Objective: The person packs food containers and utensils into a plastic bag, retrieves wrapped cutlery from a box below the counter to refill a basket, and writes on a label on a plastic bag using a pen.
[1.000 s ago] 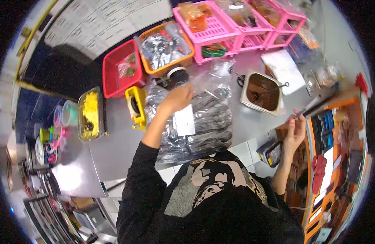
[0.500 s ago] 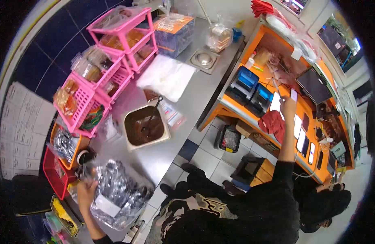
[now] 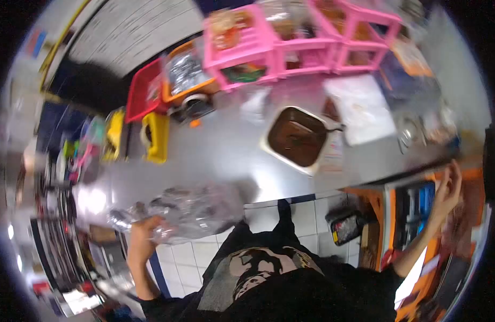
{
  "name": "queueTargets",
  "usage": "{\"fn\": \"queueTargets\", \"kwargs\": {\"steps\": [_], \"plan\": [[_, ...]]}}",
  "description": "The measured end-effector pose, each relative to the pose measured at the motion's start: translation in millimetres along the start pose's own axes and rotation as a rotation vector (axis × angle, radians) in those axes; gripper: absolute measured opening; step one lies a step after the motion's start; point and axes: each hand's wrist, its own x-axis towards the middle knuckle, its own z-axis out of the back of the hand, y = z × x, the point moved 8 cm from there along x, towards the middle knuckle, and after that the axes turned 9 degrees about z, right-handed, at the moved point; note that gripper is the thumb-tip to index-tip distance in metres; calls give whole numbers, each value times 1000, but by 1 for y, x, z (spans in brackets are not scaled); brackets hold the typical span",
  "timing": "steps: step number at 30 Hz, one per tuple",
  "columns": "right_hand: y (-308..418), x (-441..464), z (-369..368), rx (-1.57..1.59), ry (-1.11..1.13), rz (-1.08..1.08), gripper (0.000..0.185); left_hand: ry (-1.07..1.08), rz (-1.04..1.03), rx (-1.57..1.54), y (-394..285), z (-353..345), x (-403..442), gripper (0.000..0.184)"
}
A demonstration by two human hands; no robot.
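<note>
A crumpled clear plastic bag (image 3: 199,212) with dark and silvery contents hangs over the front edge of the metal counter (image 3: 226,155). Fingers of my left hand (image 3: 143,236) are wrapped round its left end. Far to the right, my right hand (image 3: 448,185) is raised with its fingers apart and nothing in it, near the orange shelf unit. On the counter between them sits a metal container (image 3: 298,140) of brown content, a ladle handle over its rim. The frame is somewhat blurred by motion.
Pink stacked baskets (image 3: 242,40), an orange basket (image 3: 186,75) and a red basket (image 3: 145,91) line the counter's back. A yellow tape dispenser (image 3: 157,137) stands at the left. White sheets (image 3: 360,110) lie right of the container. A black bin (image 3: 344,228) is on the floor.
The bag has moved with my left hand to the counter's front left edge. My right hand has left the devices on the orange desk. The view has turned back to the left.
</note>
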Motion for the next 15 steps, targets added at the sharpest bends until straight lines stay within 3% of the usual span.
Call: {"fn": "queueTargets", "kwargs": {"steps": [2,3,4,5,7,9,11,12,13,15], "plan": [[152,-34,-77,439,293,254,34,81,29,-54,2,-5,-23,24],[219,-73,-124,886,589,105,49,82,1,-93,12,-15,-34,25],[305,-105,-143,852,895,623,65,77,-29,-132,22,-27,-49,26],[389,-145,-155,1104,1143,756,77,111,15,-149,33,-37,-61,25],[479,-236,-163,1189,1256,1019,91,97,13,-209,60,-64,-81,23],[525,-310,-173,1170,1400,1143,89,68,44,-240,92,-85,-97,22],[538,-398,-206,689,1708,1330,89,68,144,-371,137,-114,-114,26],[541,-427,-227,576,1760,1221,75,83,187,-482,156,-129,-122,30],[539,-466,-242,564,1816,1290,75,17,250,-581,175,-137,-128,25],[536,-521,-272,885,1741,1184,48,-24,455,-748,222,-187,-146,26]]}}
